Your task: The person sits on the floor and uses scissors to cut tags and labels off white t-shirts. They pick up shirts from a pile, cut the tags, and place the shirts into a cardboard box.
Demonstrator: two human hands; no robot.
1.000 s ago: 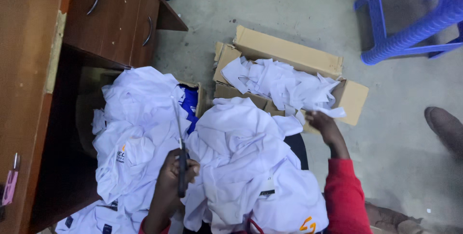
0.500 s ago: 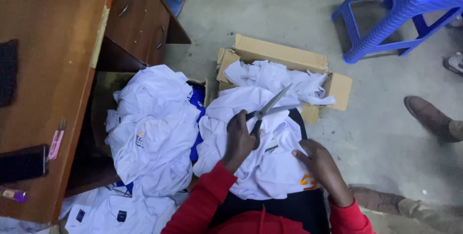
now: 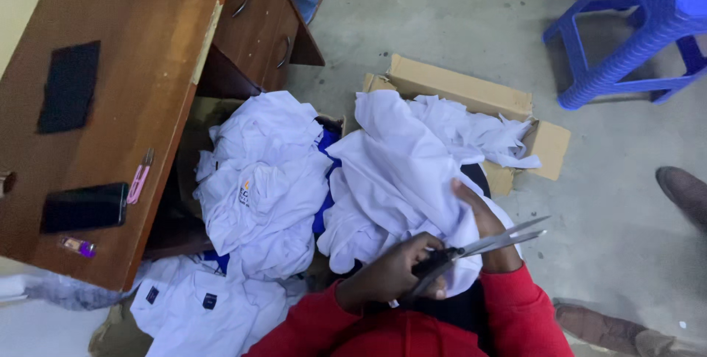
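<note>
The left hand (image 3: 394, 276) grips open scissors (image 3: 479, 246) over the lap while the right hand (image 3: 482, 217) pinches, it seems, the white garment (image 3: 398, 173) taut, beside the cardboard box (image 3: 471, 96) and desk (image 3: 110, 70).

Scissors (image 3: 479, 245): a second ago upright at the left of the lap, blades pointing up over the left heap; half a second ago mid-lap, blades angled toward the cardboard box (image 3: 471, 96); now low, blades lying nearly level and pointing right, slightly parted.

Left hand (image 3: 390, 276): moved with the scissors from the left side to the middle of the lap.

Right hand (image 3: 482, 217): a second ago reaching to the box edge; now drawn back, fingers gripping a fold of the white garment (image 3: 398, 173), just above the blades.

White garment: now raised and bunched higher.
</note>
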